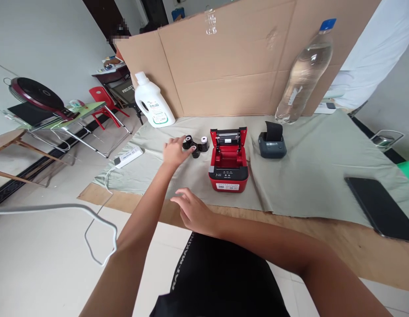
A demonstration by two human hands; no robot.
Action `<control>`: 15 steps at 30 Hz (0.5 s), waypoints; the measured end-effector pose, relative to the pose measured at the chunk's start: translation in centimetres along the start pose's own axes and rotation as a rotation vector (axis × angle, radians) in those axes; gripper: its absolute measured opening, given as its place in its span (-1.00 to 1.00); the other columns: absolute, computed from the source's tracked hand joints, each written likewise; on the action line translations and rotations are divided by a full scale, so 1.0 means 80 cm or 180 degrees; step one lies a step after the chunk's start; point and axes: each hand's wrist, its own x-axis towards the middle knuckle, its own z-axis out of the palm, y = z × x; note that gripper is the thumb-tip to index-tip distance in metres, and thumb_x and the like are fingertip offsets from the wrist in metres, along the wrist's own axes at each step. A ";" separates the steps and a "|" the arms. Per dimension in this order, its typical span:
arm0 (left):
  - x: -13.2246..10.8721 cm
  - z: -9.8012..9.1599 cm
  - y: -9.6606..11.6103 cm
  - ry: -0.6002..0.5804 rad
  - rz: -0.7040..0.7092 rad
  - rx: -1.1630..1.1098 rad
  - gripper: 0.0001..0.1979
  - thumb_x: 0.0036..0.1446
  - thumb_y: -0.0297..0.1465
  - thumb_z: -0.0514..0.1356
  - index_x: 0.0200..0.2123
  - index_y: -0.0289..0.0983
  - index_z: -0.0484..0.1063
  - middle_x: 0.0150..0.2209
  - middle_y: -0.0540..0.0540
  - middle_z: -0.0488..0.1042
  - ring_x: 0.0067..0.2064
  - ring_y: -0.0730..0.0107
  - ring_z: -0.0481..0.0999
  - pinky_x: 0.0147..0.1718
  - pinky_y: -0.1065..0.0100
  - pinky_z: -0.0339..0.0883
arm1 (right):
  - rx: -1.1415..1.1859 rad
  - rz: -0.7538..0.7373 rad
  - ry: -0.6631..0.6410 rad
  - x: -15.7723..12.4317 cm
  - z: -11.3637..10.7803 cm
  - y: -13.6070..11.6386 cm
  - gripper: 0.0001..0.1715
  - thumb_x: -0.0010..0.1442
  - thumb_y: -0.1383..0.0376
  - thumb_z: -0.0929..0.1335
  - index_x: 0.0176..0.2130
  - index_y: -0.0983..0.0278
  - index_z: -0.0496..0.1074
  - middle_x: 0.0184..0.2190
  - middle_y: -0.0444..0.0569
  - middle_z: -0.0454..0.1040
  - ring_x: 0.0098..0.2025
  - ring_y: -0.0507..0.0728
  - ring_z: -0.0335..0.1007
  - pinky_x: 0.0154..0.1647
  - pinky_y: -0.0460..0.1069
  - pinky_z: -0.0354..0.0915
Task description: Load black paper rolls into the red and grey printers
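Observation:
A red and black receipt printer [228,164] stands on the grey cloth [303,185] with its lid raised. Left of it lie three small black paper rolls [195,145]. My left hand [174,152] reaches out to the rolls, its fingertips touching the nearest ones; nothing is gripped. My right hand [193,211] hovers over the table's front edge, left of the printer, fingers spread and empty. A small dark grey printer [272,142] sits to the right of the red one.
A cardboard screen [237,66] stands behind the cloth. A white detergent jug [152,102] and a clear water bottle [305,72] stand at the back. A black tablet [381,207] lies at the right. A white power strip [128,156] sits at the left edge.

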 end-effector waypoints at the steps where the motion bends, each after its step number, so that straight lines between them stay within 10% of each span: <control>1: -0.004 -0.009 -0.011 0.0148 -0.0165 -0.0085 -0.45 0.21 -0.11 0.24 0.22 -0.18 0.44 0.17 -0.27 0.54 0.23 -0.16 0.39 0.22 -0.06 0.18 | -0.0003 0.0017 -0.0003 0.000 -0.001 0.000 -0.44 0.20 0.58 0.19 0.15 0.28 0.29 0.17 0.23 0.26 -0.13 0.17 0.42 -0.01 0.15 0.47; 8: -0.034 -0.036 -0.067 -0.0936 0.0070 -0.0066 -0.50 0.08 -0.42 0.20 0.12 -0.12 0.54 0.10 -0.11 0.61 0.07 0.05 0.58 0.15 0.13 0.34 | 0.0081 0.0171 -0.0059 -0.002 0.000 -0.004 -0.44 0.20 0.58 0.21 0.14 0.26 0.31 0.17 0.19 0.29 -0.14 0.14 0.43 -0.03 0.12 0.46; 15: -0.044 -0.053 -0.064 0.0152 -0.0281 -0.1774 -0.63 0.00 -0.21 0.38 -0.13 -0.22 0.52 -0.22 -0.09 0.61 -0.24 0.24 0.61 -0.14 0.24 0.46 | 0.0208 -0.0037 0.0480 0.036 -0.061 -0.019 -0.63 0.26 0.49 0.25 0.03 0.21 0.36 0.01 0.09 0.42 -0.17 0.12 0.44 -0.11 0.05 0.43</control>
